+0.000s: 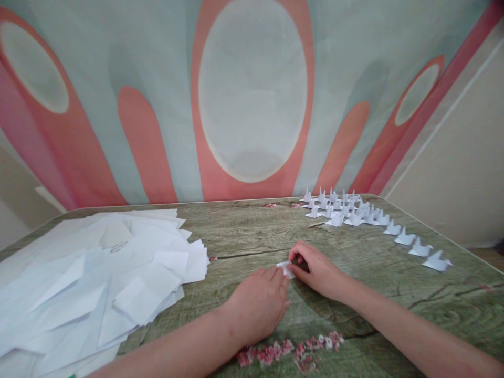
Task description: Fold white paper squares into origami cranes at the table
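Note:
A small piece of folded white paper (286,269) lies on the wood-patterned table between my two hands, partly covered by fingers. My left hand (262,296) rests palm down, its fingers together and their tips holding the left part of the paper against the tabletop. From the other side, my right hand (315,270) pinches the paper's right edge between thumb and curled fingers. Folded paper cranes (354,216) stand in a group at the back right, with several in a line toward the right edge; the nearest crane (437,261) is right of my right hand.
A broad heap of loose white paper sheets (90,283) spreads over the table's left side. The wood-patterned tabletop (244,231) bears printed pink flowers (291,350) near the front. Behind it hangs a coral and grey-green patterned backdrop (252,189), meeting the table's back edge.

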`<state>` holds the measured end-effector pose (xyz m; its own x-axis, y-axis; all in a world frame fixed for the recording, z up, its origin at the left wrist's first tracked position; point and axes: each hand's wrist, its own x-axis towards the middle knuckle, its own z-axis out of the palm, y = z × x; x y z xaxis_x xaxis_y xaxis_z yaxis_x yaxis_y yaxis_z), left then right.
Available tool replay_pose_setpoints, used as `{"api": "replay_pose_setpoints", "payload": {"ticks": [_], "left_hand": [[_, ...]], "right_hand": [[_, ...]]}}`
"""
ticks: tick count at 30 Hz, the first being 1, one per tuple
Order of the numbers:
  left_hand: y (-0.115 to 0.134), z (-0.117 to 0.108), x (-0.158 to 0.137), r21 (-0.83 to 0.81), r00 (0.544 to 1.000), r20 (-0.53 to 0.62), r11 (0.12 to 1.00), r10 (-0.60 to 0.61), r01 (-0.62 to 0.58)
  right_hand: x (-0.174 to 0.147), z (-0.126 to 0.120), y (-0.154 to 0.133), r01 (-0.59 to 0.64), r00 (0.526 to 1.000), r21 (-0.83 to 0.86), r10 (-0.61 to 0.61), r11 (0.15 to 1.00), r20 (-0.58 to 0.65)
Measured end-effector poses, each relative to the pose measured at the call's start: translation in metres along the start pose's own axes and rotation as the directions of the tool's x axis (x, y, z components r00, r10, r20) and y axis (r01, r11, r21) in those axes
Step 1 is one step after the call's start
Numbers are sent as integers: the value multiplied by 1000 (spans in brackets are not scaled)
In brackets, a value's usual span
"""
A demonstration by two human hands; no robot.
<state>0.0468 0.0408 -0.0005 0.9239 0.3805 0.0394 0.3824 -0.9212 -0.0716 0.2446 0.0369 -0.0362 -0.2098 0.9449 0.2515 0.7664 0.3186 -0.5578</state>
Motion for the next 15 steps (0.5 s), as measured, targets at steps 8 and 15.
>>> {"api": "replay_pose_setpoints", "payload": {"ticks": [8,15], "left_hand": [[0,0,1,4,1000,12,1000,4,-4],[1,-7,2,9,999,38,1000,29,-30]], "right_hand": [[2,0,0,0,1000,-41,0,999,0],[3,-3,0,-4,999,-34,5,999,33]]}}
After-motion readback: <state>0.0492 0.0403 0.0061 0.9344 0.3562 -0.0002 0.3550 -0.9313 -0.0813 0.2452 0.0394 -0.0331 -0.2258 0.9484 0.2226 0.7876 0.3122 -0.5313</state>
